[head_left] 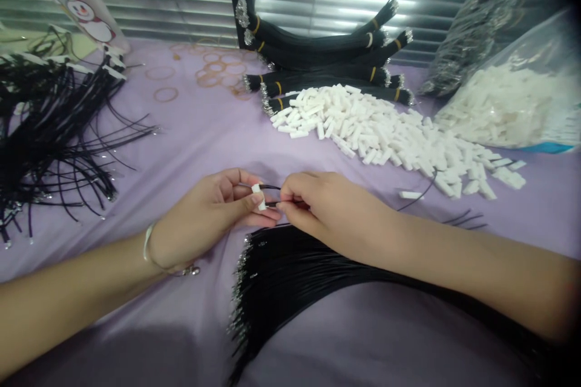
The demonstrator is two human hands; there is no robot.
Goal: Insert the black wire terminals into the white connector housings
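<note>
My left hand (pixel 204 214) pinches a small white plastic connector housing (pixel 258 196) between thumb and fingers, with a thin black wire (pixel 267 187) running from it. My right hand (pixel 318 205) sits just beside it, its fingertips pinching a black wire close to the housing. The wire's metal tip is hidden by those fingers. Below both hands lies a fanned bundle of black wires (pixel 281 278) with crimped metal ends. A thin bracelet (pixel 152 251) circles my left wrist.
A heap of white connector housings (pixel 376 133) lies beyond my hands, beside a plastic bag of them (pixel 508 106). Tied black wire bundles (pixel 327 63) stand behind it, and loose black wires (pixel 54 127) spread left. Rubber bands (pixel 213 66) lie on the lilac cloth (pixel 190 139).
</note>
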